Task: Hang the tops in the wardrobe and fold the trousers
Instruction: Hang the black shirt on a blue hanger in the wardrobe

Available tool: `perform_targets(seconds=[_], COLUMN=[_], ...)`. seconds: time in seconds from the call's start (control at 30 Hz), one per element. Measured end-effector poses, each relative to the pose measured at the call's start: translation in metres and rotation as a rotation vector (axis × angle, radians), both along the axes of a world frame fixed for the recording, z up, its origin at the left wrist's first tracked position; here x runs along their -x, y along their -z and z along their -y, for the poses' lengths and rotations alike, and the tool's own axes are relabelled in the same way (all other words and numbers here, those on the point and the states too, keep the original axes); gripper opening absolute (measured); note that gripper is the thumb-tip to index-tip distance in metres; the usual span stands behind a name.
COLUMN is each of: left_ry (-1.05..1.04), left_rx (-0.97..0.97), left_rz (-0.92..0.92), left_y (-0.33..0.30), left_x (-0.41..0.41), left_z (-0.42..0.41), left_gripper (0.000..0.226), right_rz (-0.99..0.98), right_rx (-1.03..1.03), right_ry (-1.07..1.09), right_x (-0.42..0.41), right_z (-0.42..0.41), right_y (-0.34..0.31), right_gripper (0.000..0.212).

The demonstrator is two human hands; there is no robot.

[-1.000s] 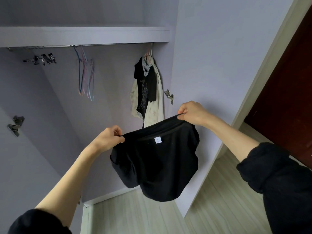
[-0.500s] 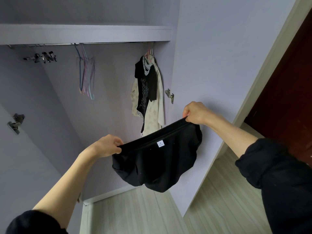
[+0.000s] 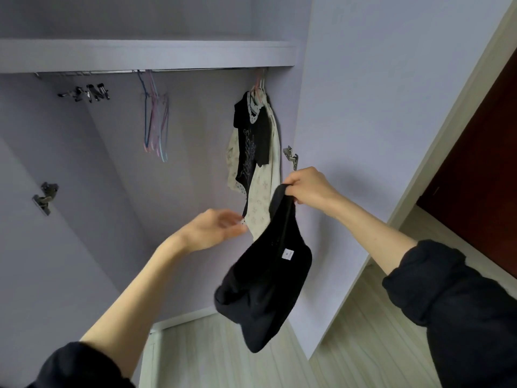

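The left hand [image 3: 214,229], fingers loose and empty, had just let go of the black garment [image 3: 265,287] that both hands stretched taut half a second earlier. The right hand [image 3: 310,187] alone pinched its edge, leaving the cloth dangling in a limp bunch at about 5 o'clock from the freed hand, in front of the open wardrobe [image 3: 145,54]. The release suggested a regrip was coming, whether toward a hanger or a fold; which garment type this was could not be told. Inside the wardrobe, hung tops [image 3: 256,152] sat at the rail's [image 3: 195,70] far right, at 12 o'clock from the garment; empty hangers [image 3: 156,121] and clip hangers [image 3: 86,93] hung toward 10 o'clock.
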State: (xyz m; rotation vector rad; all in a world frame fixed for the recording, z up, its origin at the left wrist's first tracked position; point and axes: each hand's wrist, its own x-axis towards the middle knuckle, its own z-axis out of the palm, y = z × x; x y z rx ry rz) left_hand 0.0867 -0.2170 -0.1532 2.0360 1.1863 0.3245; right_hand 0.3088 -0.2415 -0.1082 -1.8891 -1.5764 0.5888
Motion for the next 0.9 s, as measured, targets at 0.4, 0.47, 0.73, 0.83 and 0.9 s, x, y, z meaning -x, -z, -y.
perform_targets(seconds=[0.4, 0.47, 0.73, 0.83, 0.9], left_ry=[-0.272, -0.303, -0.489, -0.240, -0.122], left_rx=[-0.265, -0.263, -0.332, -0.281, -0.308], left_rz=[0.462, 0.515, -0.007, -0.220, -0.126], left_y=[-0.026, -0.032, -0.023, -0.009, -0.003], left_x=[-0.032, -0.028, 0.018, 0.008, -0.010], left_z=[0.013, 0.013, -0.009, 0.000, 0.012], left_gripper=[0.021, 0.021, 0.011, 0.045, 0.056], right_rz=[0.226, 0.298, 0.092, 0.077, 0.092], right_rx=[-0.261, -0.210, -0.216, -0.229, -0.213], right_ry=[-0.049, 0.002, 0.108, -0.007, -0.087], right_x=[0.006, -0.004, -0.012, 0.018, 0.037], right_z=[0.002, 0.003, 0.010, 0.009, 0.009], right_y=[0.014, 0.029, 0.022, 0.008, 0.006], right_gripper=[0.007, 0.010, 0.008, 0.019, 0.022])
